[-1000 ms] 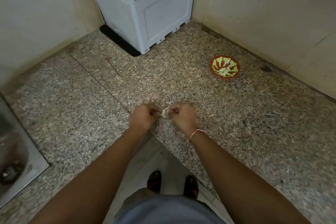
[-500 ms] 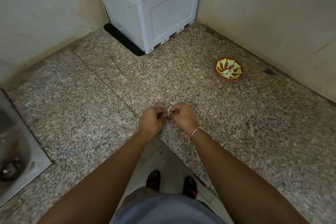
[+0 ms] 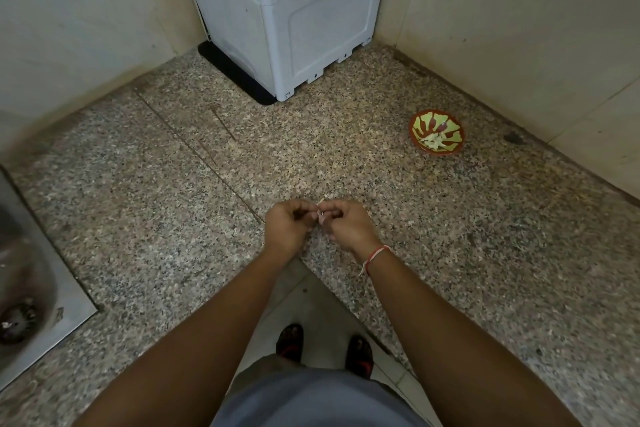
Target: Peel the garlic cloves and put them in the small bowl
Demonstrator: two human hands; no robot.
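Speckled granite counter in a corner, pale tiled walls on two sides, w/ a grey-white plastic box pushed to the back on a dark mat. Steel sink w/ drain at far left edge. Person stands at the counter's inner corner, grey garment and dark sandals visible below.

Both hands meet over the counter near its front edge, knuckles nearly touching. Left hand has fingers curled in, thumb and fingertips pinching a garlic clove; right hand, w/ a red-and-white thread on the wrist, also curled, fingertips pinching at the same clove. A bit of pale skin sticks up between them. Clove mostly hidden, can't tell how much is peeled.

Small bowl, red rim w/ green and red pattern, sits well apart to the right-back near the wall, pale garlic pieces inside.
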